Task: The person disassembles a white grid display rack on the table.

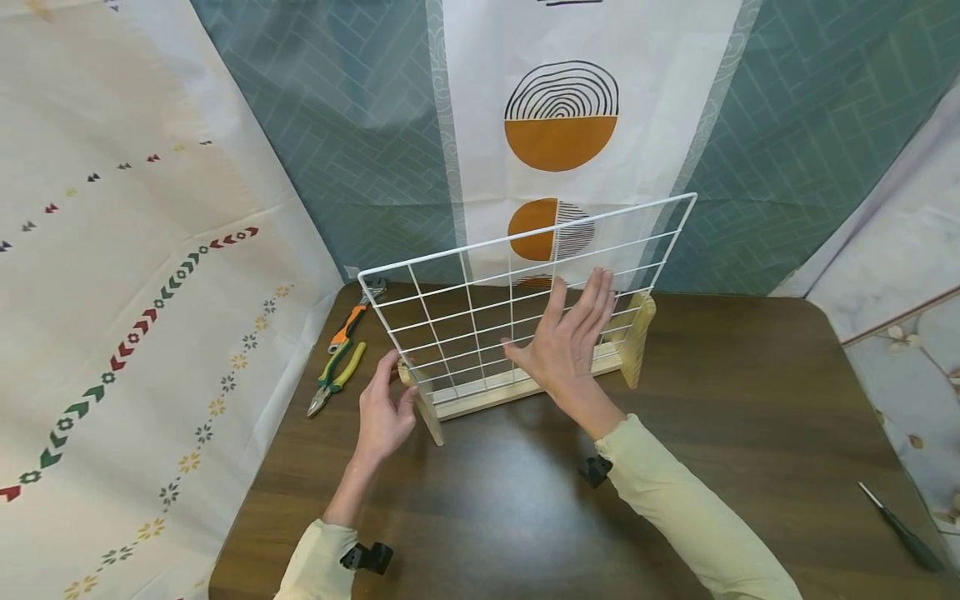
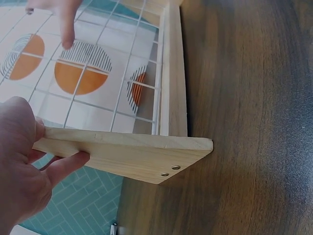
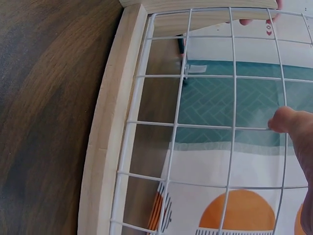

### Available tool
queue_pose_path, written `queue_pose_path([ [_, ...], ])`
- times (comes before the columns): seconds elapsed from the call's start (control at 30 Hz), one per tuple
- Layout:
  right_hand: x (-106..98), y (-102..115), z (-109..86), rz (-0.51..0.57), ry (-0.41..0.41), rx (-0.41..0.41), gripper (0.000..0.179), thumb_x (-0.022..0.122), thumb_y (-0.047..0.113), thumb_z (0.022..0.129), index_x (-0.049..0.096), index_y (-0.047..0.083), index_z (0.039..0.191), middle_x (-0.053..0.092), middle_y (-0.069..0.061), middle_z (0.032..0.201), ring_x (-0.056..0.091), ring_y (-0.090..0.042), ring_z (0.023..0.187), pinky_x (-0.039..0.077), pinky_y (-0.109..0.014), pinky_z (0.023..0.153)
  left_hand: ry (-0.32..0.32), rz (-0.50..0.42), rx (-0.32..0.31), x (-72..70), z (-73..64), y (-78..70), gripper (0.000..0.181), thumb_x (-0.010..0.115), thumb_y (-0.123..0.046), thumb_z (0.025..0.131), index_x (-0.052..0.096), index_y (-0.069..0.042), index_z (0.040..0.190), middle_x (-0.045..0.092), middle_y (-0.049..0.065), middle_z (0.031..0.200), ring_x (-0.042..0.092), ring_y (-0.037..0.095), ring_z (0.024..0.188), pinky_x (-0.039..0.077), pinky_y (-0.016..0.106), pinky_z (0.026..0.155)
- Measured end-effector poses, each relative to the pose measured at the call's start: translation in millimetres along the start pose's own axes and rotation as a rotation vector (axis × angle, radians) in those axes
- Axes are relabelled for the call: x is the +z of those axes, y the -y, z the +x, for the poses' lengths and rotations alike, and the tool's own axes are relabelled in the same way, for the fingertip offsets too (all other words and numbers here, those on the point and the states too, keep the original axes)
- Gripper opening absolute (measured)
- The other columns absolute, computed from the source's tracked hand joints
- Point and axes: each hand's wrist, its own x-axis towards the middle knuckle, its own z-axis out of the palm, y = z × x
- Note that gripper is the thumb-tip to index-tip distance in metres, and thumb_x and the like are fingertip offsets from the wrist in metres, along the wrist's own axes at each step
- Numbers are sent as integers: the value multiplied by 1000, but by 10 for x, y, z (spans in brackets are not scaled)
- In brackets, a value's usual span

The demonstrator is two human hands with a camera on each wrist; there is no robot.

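Observation:
A white wire grid [image 1: 465,248] stands tilted in a wooden frame made of a bottom bar [image 1: 480,403] and two side panels. My left hand [image 1: 386,421] grips the upper part of the left side panel [image 2: 122,152], whose outer face shows two screw heads [image 2: 176,167] near its lower end. Fingers spread, my right hand [image 1: 566,346] lies against the front of the grid towards its right half. In the right wrist view its thumb [image 3: 281,121] touches a wire. The right side panel [image 1: 637,342] stands beyond the right hand, with neither hand on it.
Green-and-yellow pliers [image 1: 341,375] and an orange-handled adjustable wrench [image 1: 351,323] lie left of the frame on the brown table [image 1: 525,508]. A dark-handled screwdriver [image 1: 903,532] lies near the right edge. Patterned cloth [image 1: 360,125] hangs behind the table.

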Motion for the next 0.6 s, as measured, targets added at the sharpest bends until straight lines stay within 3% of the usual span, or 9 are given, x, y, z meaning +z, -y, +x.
queue_pose_path([
  [0.23, -21, 11, 37, 3, 13, 8, 122, 93, 54, 49, 29, 2, 138, 9, -35, 154, 10, -53, 144, 9, -67, 113, -18, 21, 20, 5, 1, -6, 63, 70, 20, 75, 52, 2, 133, 65, 21, 113, 65, 41, 103, 49, 33, 49],
  [0.6, -72, 28, 112, -7, 20, -5, 126, 95, 55, 45, 29, 0, 137, 11, -37, 152, 11, -54, 143, 9, -66, 113, -34, 30, 30, 16, -12, 1, 65, 69, 22, 74, 54, 2, 134, 64, 19, 120, 66, 39, 103, 43, 26, 50],
])
